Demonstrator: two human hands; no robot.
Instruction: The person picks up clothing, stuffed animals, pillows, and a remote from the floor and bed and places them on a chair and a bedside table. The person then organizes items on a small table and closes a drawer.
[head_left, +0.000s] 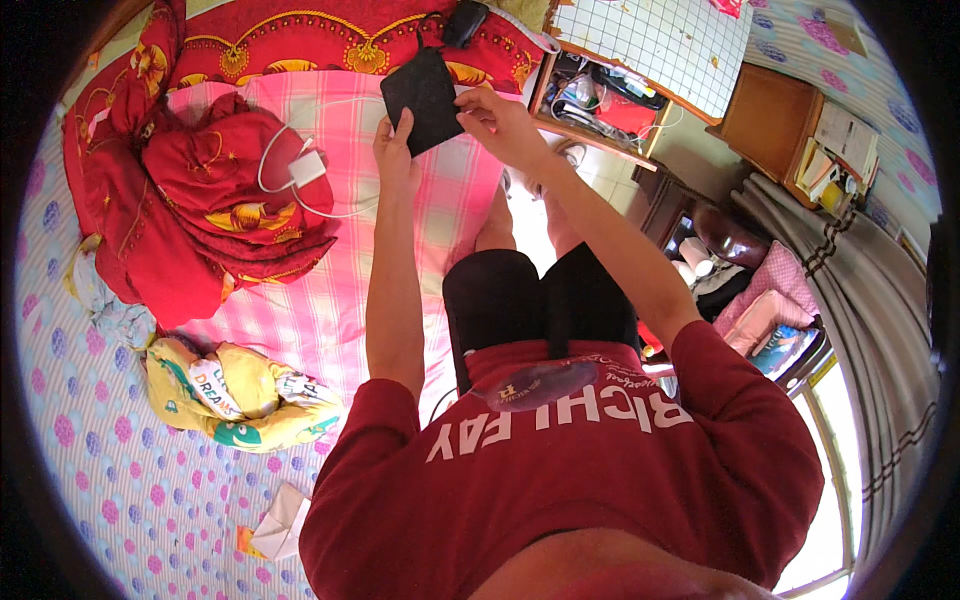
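Note:
A flat black pouch (421, 101) with a thin cord at its top is held up over the bed. My left hand (396, 146) grips its lower left corner, thumb on the near face. At the pouch's right edge, the thumb and fingertips of my right hand (499, 124) pinch the rim. Whether the pouch holds anything is hidden. To the left, a white charger block (307, 169) with a white cable (264, 161) rests on a bunched red blanket (217, 195). Part of that cable runs towards my left hand and passes out of sight there.
Pink plaid bedding (337, 262) covers the bed beside my legs. A dark object (465, 24) lies beyond the pouch. To the right, an open drawer (600, 97) full of small items juts out under a grid-topped table (652, 45). A yellow printed cloth bundle (240, 397) lies left.

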